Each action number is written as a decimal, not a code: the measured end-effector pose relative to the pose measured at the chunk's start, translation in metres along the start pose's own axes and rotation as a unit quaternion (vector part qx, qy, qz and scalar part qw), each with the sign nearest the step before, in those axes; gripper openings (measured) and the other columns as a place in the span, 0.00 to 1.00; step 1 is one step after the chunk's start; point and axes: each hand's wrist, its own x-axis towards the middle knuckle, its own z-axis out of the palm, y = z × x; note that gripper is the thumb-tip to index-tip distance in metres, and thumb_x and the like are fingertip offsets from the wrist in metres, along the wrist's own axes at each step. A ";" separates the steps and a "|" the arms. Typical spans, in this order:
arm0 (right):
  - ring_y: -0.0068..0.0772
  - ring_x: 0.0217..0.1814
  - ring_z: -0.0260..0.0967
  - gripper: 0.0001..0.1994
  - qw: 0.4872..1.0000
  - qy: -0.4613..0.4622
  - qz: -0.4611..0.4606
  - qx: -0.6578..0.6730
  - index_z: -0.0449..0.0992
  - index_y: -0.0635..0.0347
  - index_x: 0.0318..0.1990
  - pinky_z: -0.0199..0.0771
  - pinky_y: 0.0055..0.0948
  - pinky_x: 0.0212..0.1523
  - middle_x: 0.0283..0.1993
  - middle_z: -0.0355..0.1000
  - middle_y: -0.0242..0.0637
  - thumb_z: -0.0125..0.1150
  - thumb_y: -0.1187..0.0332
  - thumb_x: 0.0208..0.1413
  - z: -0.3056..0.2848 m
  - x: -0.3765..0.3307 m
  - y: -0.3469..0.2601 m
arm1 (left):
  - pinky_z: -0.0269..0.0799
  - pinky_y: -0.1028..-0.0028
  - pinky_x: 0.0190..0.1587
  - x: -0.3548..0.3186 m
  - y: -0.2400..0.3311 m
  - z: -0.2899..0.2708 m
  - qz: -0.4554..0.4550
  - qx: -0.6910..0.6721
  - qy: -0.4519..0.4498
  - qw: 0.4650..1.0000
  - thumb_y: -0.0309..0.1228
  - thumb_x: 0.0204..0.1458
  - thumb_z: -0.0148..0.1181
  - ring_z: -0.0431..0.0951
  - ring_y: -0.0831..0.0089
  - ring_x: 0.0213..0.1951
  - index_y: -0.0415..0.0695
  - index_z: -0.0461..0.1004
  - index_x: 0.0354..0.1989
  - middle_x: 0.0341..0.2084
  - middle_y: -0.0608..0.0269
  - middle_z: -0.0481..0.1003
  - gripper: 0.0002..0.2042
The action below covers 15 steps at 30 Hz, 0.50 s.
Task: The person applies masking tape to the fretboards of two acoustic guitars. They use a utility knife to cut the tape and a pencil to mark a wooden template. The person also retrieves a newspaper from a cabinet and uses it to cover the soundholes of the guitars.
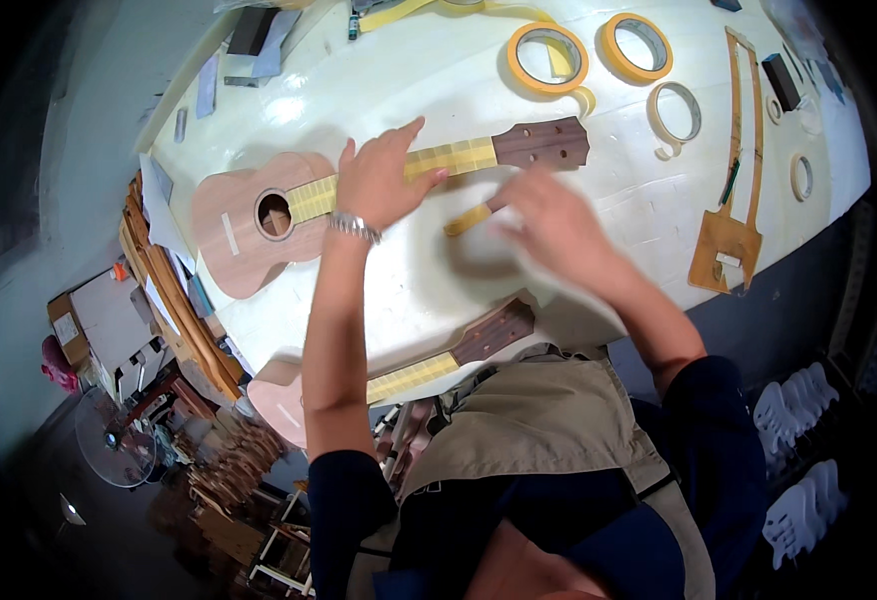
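Note:
A small unfinished wooden ukulele (229, 255) lies on the white table, its neck pointing right to a dark headstock (549, 144). Yellow masking tape (464, 157) covers its fretboard. Across the neck, near the body, rests my left hand (384, 180), open with fingers spread; a metal bracelet (356, 227) circles the wrist. My right hand (559, 225) is smeared by motion just below the headstock. At its fingers is a short narrow piece with a yellow end (467, 220) and a brown part; whether the hand grips it cannot be made out.
A second taped ukulele (494, 333) lies along the near table edge, partly behind my left arm. Yellow tape rolls (548, 58) and a paler tape roll (675, 112) sit at the far right. Beyond them is a long-armed wooden jig (726, 250). Wooden pieces (164, 270) line the left edge.

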 end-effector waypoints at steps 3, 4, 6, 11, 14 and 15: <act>0.44 0.43 0.67 0.14 0.856 -0.386 0.040 0.341 0.74 0.62 0.36 0.67 0.35 0.45 0.38 0.70 0.42 0.63 0.61 0.49 0.032 -0.070 -0.048 | 0.68 0.70 0.42 0.009 -0.031 -0.018 -0.089 -0.093 -0.273 0.953 0.42 0.38 0.68 0.74 0.67 0.37 0.45 0.74 0.42 0.34 0.63 0.76 0.23; 0.46 0.46 0.67 0.17 0.822 -0.430 0.032 0.372 0.73 0.64 0.40 0.66 0.35 0.47 0.43 0.69 0.46 0.61 0.59 0.51 0.052 -0.096 -0.050 | 0.68 0.72 0.40 0.005 -0.032 -0.026 -0.085 -0.125 -0.254 0.955 0.39 0.37 0.70 0.74 0.70 0.34 0.43 0.74 0.41 0.31 0.64 0.76 0.22; 0.43 0.52 0.65 0.21 0.793 -0.515 0.042 0.322 0.70 0.67 0.46 0.65 0.35 0.51 0.47 0.67 0.47 0.57 0.56 0.55 0.087 -0.120 -0.056 | 0.68 0.74 0.36 -0.018 -0.045 -0.059 -0.097 -0.173 -0.176 0.964 0.35 0.36 0.72 0.72 0.75 0.30 0.41 0.74 0.39 0.28 0.66 0.76 0.21; 0.36 0.51 0.66 0.22 0.578 -0.415 0.439 0.549 0.70 0.63 0.47 0.68 0.33 0.49 0.47 0.68 0.42 0.56 0.53 0.56 0.177 -0.142 -0.083 | 0.70 0.78 0.34 -0.091 -0.038 -0.189 -0.109 -0.249 0.117 0.955 0.35 0.35 0.73 0.73 0.78 0.29 0.40 0.74 0.39 0.27 0.67 0.76 0.22; 0.36 0.59 0.61 0.27 0.385 -0.225 0.460 0.768 0.59 0.60 0.60 0.59 0.34 0.62 0.58 0.62 0.41 0.52 0.54 0.59 0.214 -0.138 -0.105 | 0.71 0.78 0.36 -0.170 -0.076 -0.215 -0.163 -0.253 0.253 0.919 0.37 0.43 0.68 0.75 0.76 0.30 0.37 0.74 0.39 0.30 0.63 0.77 0.19; 0.36 0.58 0.62 0.23 0.432 -0.172 0.422 0.778 0.61 0.61 0.57 0.58 0.35 0.62 0.56 0.63 0.41 0.52 0.57 0.59 0.217 -0.136 -0.113 | 0.71 0.77 0.36 -0.194 -0.086 -0.215 -0.136 -0.299 0.299 0.896 0.37 0.46 0.66 0.75 0.76 0.30 0.37 0.73 0.40 0.30 0.62 0.77 0.18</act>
